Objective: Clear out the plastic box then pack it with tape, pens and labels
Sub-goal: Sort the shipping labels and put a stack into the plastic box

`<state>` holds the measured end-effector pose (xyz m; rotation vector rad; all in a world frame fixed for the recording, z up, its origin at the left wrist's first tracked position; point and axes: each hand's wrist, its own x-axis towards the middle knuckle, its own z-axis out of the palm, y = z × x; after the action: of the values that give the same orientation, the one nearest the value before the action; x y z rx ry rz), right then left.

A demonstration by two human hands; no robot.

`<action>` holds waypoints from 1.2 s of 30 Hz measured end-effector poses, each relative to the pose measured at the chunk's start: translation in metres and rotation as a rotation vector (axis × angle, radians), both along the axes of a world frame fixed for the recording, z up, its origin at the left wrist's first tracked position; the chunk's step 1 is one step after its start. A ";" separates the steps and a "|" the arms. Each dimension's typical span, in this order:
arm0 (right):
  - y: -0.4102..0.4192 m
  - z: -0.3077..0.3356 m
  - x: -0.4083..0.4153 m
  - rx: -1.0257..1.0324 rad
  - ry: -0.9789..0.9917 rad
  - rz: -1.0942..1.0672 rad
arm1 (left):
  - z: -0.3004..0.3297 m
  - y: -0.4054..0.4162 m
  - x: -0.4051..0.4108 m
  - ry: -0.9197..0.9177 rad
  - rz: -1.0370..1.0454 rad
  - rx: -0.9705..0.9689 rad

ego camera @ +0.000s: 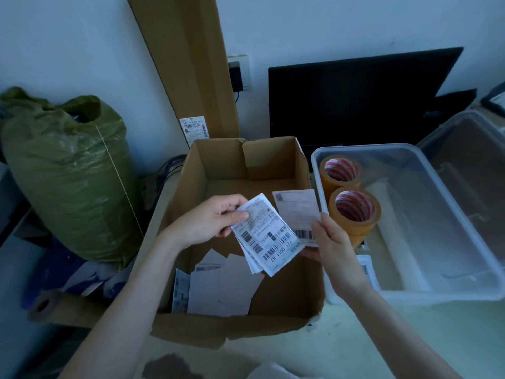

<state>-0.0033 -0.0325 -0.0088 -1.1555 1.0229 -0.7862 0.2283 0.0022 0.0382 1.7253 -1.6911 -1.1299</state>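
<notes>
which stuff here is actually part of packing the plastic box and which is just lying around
Part of the job:
plastic box
two tape rolls inside it
shipping labels, held by left hand and right hand
cardboard box with more labels

Just lying about:
green sack
black monitor
tall flat carton

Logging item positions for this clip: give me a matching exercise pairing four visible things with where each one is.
Things:
1. tape rolls
2. labels
3. loose papers
4. green bag

Places:
A. on the cardboard box floor
B. left of the cardboard box
C. inside the plastic box
D. held between the left hand and right hand

Pairs: 1-C, 2-D, 3-A, 4-B
</notes>
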 end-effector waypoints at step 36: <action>-0.053 0.022 -0.076 -0.059 0.258 0.292 | -0.032 -0.013 -0.088 0.003 0.080 -0.131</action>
<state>-0.0798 -0.0851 0.0128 -1.4461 1.0154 -0.4456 0.1402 -0.0111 0.0066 1.6936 -1.6407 -0.9631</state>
